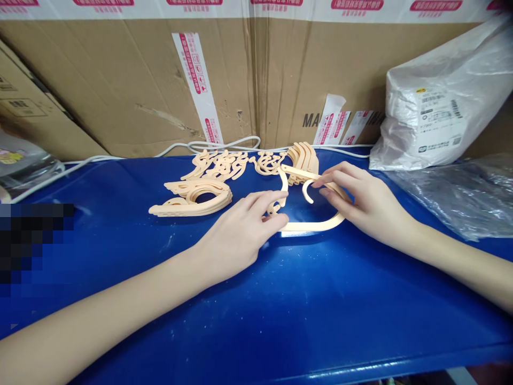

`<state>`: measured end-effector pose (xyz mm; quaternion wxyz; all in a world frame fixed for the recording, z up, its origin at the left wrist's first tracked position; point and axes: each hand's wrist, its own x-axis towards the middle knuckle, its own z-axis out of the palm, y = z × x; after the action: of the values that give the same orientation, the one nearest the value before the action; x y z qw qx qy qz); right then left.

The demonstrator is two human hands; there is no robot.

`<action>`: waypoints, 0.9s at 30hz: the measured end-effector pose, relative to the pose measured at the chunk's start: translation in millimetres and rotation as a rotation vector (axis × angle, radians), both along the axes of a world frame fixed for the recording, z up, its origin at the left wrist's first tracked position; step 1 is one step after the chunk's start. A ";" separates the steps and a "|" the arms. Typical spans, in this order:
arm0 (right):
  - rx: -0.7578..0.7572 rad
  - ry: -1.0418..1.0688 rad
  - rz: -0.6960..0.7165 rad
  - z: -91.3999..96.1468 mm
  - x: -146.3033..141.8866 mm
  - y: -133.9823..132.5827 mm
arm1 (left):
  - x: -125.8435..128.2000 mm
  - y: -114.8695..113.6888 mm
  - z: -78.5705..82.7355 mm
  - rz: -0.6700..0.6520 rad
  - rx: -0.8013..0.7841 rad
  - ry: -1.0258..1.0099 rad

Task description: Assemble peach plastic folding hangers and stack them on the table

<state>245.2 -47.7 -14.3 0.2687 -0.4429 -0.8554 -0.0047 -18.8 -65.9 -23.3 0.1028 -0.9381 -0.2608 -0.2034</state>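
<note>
Well back at twelve o'clock, a big cardboard box point(256, 85) fills the whole rear of the view, with strips of red-printed tape on its face. Below it the blue counter point(304, 299) runs from edge to edge, and a blurred patch covers part of it at nine o'clock.

At two o'clock a white plastic bag point(441, 96) with a printed label leans against the box. Just beneath it, at three o'clock, lies a crumpled clear plastic sheet point(460, 198).

Left of centre, at about eleven o'clock from the hands, sits a flat stack of peach hanger parts point(196, 198). A looser pile of curly pieces point(224, 163) lies behind it, and a small fanned stack point(304, 155) stands at twelve o'clock. A white cable point(224, 144) trails along the foot of the box.

At the centre lies a peach hanger point(316, 225), flat on the counter between both hands. Its hook point(308, 191) curls upward inside the frame.

The left hand point(236, 235) comes in from seven o'clock. Its grip is pressed together, thumb and forefinger pinching the hanger's left end. The right hand point(368, 206) comes in from four o'clock. Its grip is closed on the hanger's upper right arm, with the fingertips beside the hook.
</note>
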 end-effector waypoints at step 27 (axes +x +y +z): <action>-0.056 0.083 -0.077 -1.4 1.5 -1.8 | 3.8 -2.2 -1.5 -0.169 -0.151 -0.109</action>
<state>246.7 -49.5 -15.7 0.2910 -0.4827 -0.8255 0.0273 -15.0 -68.2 -24.8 -0.0001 -0.9494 -0.2007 -0.2416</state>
